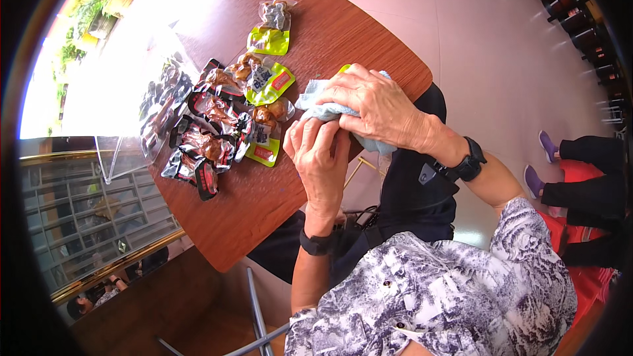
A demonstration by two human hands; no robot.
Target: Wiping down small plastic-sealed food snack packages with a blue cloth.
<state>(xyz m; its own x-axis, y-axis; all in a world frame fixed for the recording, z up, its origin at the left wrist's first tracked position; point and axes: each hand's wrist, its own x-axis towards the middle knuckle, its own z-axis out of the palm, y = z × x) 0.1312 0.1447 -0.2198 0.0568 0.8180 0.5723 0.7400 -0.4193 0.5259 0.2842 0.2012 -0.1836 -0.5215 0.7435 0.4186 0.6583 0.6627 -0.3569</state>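
Observation:
My right hand (372, 107) is closed on a light blue cloth (324, 111) over the near right edge of the table. Against the lower side of the same cloth, my left hand (319, 158) has its fingers bent. A bit of bright green packaging (344, 67) shows above my right hand's knuckles; the rest of it is hidden. To the left lie several clear vacuum packs of brown food with green ends, such as one green-ended pack (269, 81). Several black-and-red packs (205, 143) are heaped beside them.
The wooden table (237, 222) has a curved edge. A large clear plastic bag (165, 94) with dark packs stands at its left side. Metal legs (254, 301) are below the table. Another person's legs (583, 158) and purple shoes are at the right.

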